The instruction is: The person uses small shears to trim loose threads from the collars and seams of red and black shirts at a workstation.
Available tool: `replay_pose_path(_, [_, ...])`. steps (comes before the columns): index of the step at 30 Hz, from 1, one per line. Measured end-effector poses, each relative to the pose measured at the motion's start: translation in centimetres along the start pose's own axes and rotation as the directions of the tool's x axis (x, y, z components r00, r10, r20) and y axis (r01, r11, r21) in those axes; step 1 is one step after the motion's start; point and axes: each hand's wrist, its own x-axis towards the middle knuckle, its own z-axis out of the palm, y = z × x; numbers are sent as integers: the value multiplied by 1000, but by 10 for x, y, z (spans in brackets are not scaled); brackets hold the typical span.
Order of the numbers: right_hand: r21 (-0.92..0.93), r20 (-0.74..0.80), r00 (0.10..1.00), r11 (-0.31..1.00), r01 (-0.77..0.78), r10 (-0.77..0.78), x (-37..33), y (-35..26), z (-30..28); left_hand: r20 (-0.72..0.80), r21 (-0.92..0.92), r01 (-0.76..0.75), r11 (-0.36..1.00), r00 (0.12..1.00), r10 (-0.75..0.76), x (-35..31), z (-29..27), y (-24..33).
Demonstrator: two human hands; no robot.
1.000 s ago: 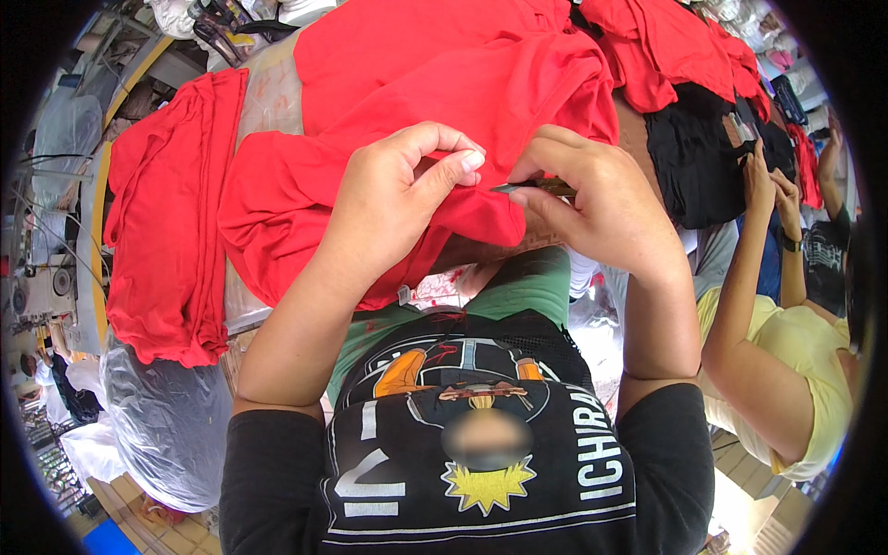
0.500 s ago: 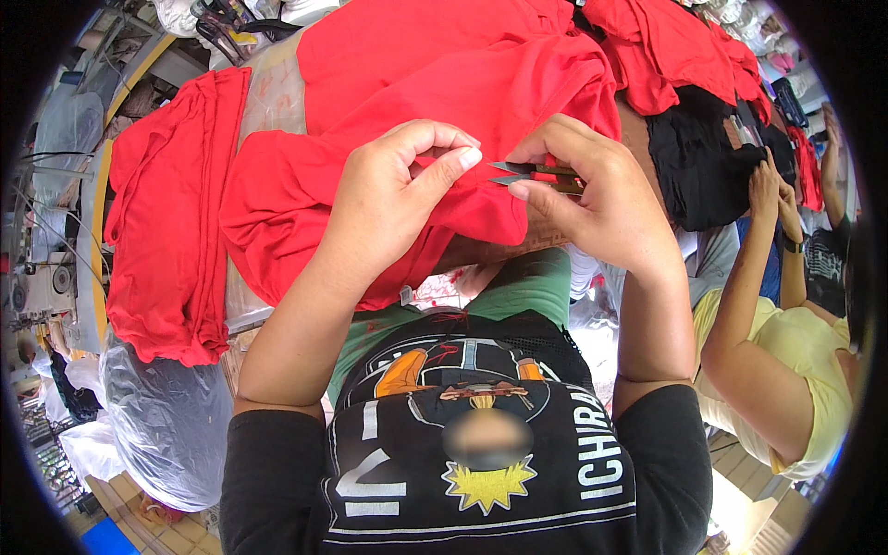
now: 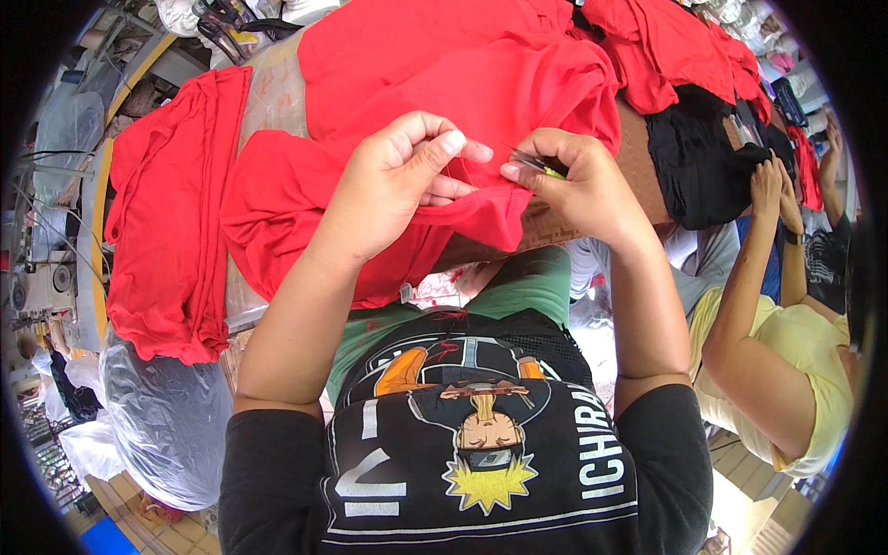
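Observation:
Beside a raised fold of the red garment (image 3: 490,215), my left hand (image 3: 393,180) pinches thumb against fingers. A thin red thread seems to run from the pinch; its end is too fine to follow. The lower fingers of this hand rest against the cloth edge. To the right, my right hand (image 3: 578,185) is closed around small thread snips (image 3: 536,164) with dark pointed blades aimed at the left hand. Its thumb and forefinger meet close to the same cloth edge. Most of the snips' handle is hidden in the palm.
A folded red cloth stack (image 3: 176,222) lies at the left. More red cloth (image 3: 657,55) and a black cloth (image 3: 698,162) lie at the right. A person in a yellow shirt (image 3: 777,370) works close by on the right. A plastic-wrapped bundle (image 3: 166,425) stands lower left.
The snips have turned and drawn in toward my right palm, so less of them shows. My left hand's lower fingers have spread down to the red cloth, whose edge has lifted between the hands.

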Motion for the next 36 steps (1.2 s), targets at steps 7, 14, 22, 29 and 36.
replay_pose_path(7, [-208, -113, 918, 913, 351, -379, -12, -21, 0, -3, -14, 27, 1000, 1000, -27, 0, 1, 6])
replay_pose_path(14, [-360, 25, 900, 836, 413, -434, -19, -26, -2, -6, 22, 16, 1000, 1000, -15, 1, 2, 7])
replay_pose_path(22, [-387, 34, 889, 814, 433, -456, -19, -30, 2, 2, 29, 9, 1000, 1000, -10, 2, 3, 6])
replay_pose_path(29, [-457, 8, 849, 753, 474, -529, -21, -32, -8, 134, 258, -283, 924, 957, 256, -6, 4, 13])
replay_pose_path(36, [-344, -294, 856, 882, 321, -426, -30, -31, -32, 391, 288, -530, 798, 825, 407, -36, 23, 75])
